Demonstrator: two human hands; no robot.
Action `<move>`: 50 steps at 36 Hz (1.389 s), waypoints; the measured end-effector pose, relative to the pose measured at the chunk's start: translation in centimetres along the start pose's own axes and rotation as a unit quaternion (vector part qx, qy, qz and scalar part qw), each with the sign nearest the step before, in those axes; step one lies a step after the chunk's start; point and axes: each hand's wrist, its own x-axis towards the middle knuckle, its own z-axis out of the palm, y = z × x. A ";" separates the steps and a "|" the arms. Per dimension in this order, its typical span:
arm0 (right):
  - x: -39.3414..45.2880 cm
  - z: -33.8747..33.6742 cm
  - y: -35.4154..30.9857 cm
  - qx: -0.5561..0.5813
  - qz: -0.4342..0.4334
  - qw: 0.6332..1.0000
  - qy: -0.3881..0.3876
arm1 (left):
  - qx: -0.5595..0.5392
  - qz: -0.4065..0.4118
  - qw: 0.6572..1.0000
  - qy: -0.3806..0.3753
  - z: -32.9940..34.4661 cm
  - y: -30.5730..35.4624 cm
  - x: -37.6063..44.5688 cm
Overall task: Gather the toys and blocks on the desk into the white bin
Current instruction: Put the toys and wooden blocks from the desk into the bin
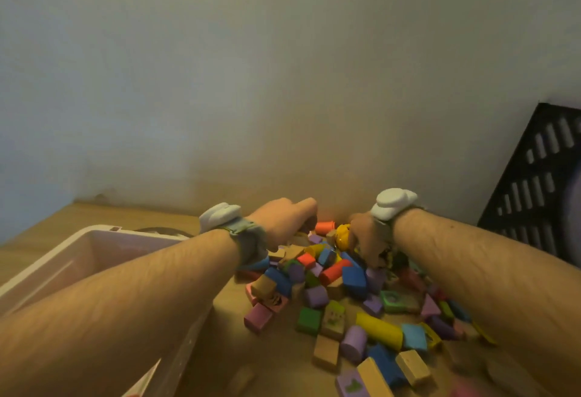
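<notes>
reaching hands [284, 219] [364, 239], blocks [333, 286] beside white bin [94, 239]

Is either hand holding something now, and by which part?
It cannot be told: both the left hand and right hand are curled into the pile of coloured wooden blocks, fingers hidden.

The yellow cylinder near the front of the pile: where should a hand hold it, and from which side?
Pinch the yellow cylinder across its round middle, coming from above. It lies on its side, and blocks crowd both ends.
</notes>
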 end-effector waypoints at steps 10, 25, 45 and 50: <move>-6.9 -1.7 4.1 0.407 -0.090 0.898 0.143 | 0.029 0.044 0.996 0.071 -2.7 0.4 -3.8; -20.1 -6.5 -11.6 0.642 -0.258 0.715 0.098 | -0.100 -0.169 0.976 0.088 -9.2 -2.0 -16.7; -17.9 0.4 -28.2 0.157 -0.289 0.933 0.146 | 0.121 -0.269 0.942 -0.158 -6.8 -6.5 -23.9; -17.5 0.7 -26.6 0.261 -0.288 0.902 0.189 | 0.175 -0.229 0.957 -0.033 -7.2 -4.7 -22.2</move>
